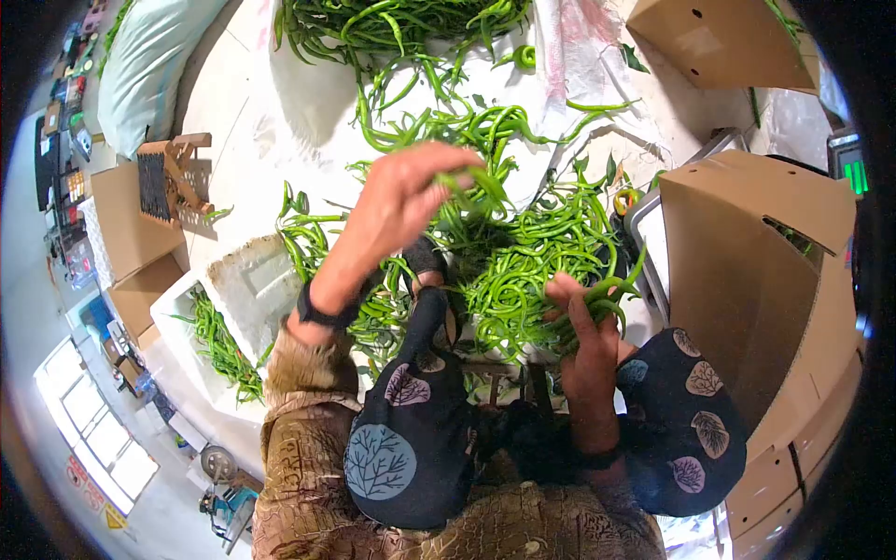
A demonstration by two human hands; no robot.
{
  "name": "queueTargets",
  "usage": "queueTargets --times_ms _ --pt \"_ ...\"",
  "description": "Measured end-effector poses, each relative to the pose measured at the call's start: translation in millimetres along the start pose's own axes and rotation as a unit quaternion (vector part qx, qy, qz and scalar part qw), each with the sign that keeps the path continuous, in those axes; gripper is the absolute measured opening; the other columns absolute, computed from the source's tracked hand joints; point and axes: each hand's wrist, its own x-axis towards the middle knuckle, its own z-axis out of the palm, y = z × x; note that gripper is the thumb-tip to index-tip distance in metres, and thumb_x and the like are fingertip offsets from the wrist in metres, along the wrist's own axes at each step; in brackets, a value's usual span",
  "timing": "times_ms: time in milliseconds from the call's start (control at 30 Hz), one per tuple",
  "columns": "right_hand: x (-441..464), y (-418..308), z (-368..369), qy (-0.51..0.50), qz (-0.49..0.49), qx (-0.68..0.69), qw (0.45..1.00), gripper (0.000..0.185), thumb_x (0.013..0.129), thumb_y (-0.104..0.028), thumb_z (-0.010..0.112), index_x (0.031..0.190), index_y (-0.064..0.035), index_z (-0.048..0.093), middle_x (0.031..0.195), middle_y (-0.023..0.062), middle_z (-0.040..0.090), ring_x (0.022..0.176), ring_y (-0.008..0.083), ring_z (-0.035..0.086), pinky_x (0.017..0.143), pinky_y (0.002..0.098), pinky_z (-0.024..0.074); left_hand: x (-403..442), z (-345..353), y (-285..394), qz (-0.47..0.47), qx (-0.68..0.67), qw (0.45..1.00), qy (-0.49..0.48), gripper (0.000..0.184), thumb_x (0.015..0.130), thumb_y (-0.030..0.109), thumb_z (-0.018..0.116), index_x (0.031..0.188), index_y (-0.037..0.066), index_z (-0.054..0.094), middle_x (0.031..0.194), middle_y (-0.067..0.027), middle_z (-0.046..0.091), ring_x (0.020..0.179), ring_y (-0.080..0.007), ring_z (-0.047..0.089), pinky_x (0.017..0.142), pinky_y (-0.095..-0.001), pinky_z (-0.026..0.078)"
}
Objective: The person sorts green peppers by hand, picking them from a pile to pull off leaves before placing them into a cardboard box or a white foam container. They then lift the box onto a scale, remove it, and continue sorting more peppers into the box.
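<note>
Long green chili peppers (523, 252) lie in a thick pile between my knees. Above the pile, my left hand (406, 191) has its fingers closed on a green chili pepper (481, 187); motion blurs the fingertips. At the pile's right side, my right hand (590, 331) is closed around several green chili peppers (611, 297), whose curved ends stick out to the right. A larger heap of peppers (401, 28) sits at the top on white sheeting (313, 103), with loose ones trailing down toward me.
A white foam box (252, 280) holding peppers stands at left, near a small wooden stool (173, 177) and a cardboard box (131, 219). Large open cardboard boxes (737, 261) stand close on my right. A stuffed pale sack (149, 75) leans at upper left.
</note>
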Motion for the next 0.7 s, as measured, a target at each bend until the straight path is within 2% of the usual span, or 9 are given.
queueTargets --times_ms 167,233,300,333,400,467,500,567,700 --pt "0 5 4 -0.072 -0.104 -0.013 0.992 0.030 0.096 -0.016 0.055 0.122 -0.0016 0.050 0.121 0.0130 0.057 0.112 0.0219 0.056 0.099 0.0338 0.0409 -20 23 65 -0.032 -0.132 0.981 -0.137 0.023 0.086 0.009 0.058 0.106 0.000 0.064 0.094 -0.0148 0.068 0.090 -0.0265 0.066 0.079 -0.0347 0.051" --pt "-9 5 -5 -0.080 -0.074 -0.238 0.965 0.030 0.095 -0.014 0.055 0.122 -0.0018 0.050 0.119 0.0116 0.055 0.112 0.0220 0.054 0.100 0.0329 0.0401 -20 40 62 -0.105 -0.198 0.958 -0.177 0.024 0.092 0.017 0.059 0.109 0.002 0.065 0.096 -0.0123 0.069 0.090 -0.0220 0.066 0.078 -0.0337 0.050" --pt "-9 6 -2 -0.067 -0.043 -0.080 0.994 0.031 0.094 -0.011 0.054 0.122 -0.0025 0.048 0.106 0.0087 0.056 0.102 0.0211 0.057 0.094 0.0317 0.0420 -4 40 50 -0.220 -0.340 0.883 -0.236 0.032 0.096 0.028 0.056 0.113 0.003 0.065 0.097 -0.0104 0.070 0.089 -0.0182 0.065 0.079 -0.0325 0.050" --pt "-7 7 -5 -0.061 -0.046 -0.099 0.992 0.032 0.093 -0.011 0.054 0.123 -0.0022 0.047 0.100 0.0076 0.057 0.096 0.0207 0.057 0.089 0.0311 0.0428 1 48 22 -0.203 -0.292 0.910 -0.215 0.043 0.098 0.039 0.052 0.114 0.002 0.065 0.096 -0.0095 0.070 0.087 -0.0156 0.064 0.078 -0.0303 0.051" --pt "-5 2 0 -0.039 -0.104 -0.175 0.978 0.032 0.093 -0.009 0.054 0.123 -0.0012 0.044 0.086 0.0049 0.056 0.081 0.0184 0.057 0.075 0.0291 0.0432 19 69 -42 -0.129 -0.099 0.986 -0.023 0.040 0.095 0.034 0.053 0.110 -0.001 0.066 0.094 -0.0091 0.070 0.085 -0.0158 0.065 0.076 -0.0306 0.051" --pt "1 20 -8 -0.048 -0.130 -0.189 0.972 0.032 0.093 -0.008 0.054 0.122 -0.0010 0.044 0.086 0.0054 0.056 0.081 0.0181 0.056 0.075 0.0293 0.0439 47 75 -86 -0.226 0.007 0.974 -0.002 0.031 0.084 0.023 0.062 0.104 0.000 0.065 0.087 -0.0173 0.069 0.079 -0.0239 0.066 0.070 -0.0369 0.052" --pt "3 26 -11 -0.056 -0.153 -0.200 0.966 0.031 0.094 -0.007 0.054 0.122 -0.0008 0.043 0.086 0.0059 0.055 0.081 0.0177 0.056 0.074 0.0295 0.0445 55 87 -114 -0.225 0.004 0.974 0.000 0.031 0.084 0.023 0.062 0.104 0.000 0.065 0.087 -0.0173 0.069 0.079 -0.0239 0.066 0.070 -0.0369 0.052" --pt "5 25 -6 -0.006 -0.069 -0.078 0.995 0.025 0.094 -0.006 0.053 0.117 -0.0014 0.045 0.086 0.0070 0.054 0.080 0.0177 0.056 0.075 0.0305 0.0449 67 118 -156 -0.097 0.261 0.959 0.058 0.031 0.075 0.019 0.070 0.100 0.003 0.062 0.086 -0.0203 0.064 0.078 -0.0330 0.065 0.066 -0.0438 0.053" --pt "6 25 -7 0.025 -0.043 -0.024 0.998 0.020 0.093 -0.006 0.054 0.112 -0.0026 0.046 0.086 0.0072 0.055 0.080 0.0179 0.055 0.076 0.0308 0.0448 76 134 -140 -0.131 0.307 0.942 0.028 0.035 0.070 0.018 0.076 0.098 0.005 0.059 0.088 -0.0194 0.060 0.080 -0.0396 0.064 0.066 -0.0489 0.052"
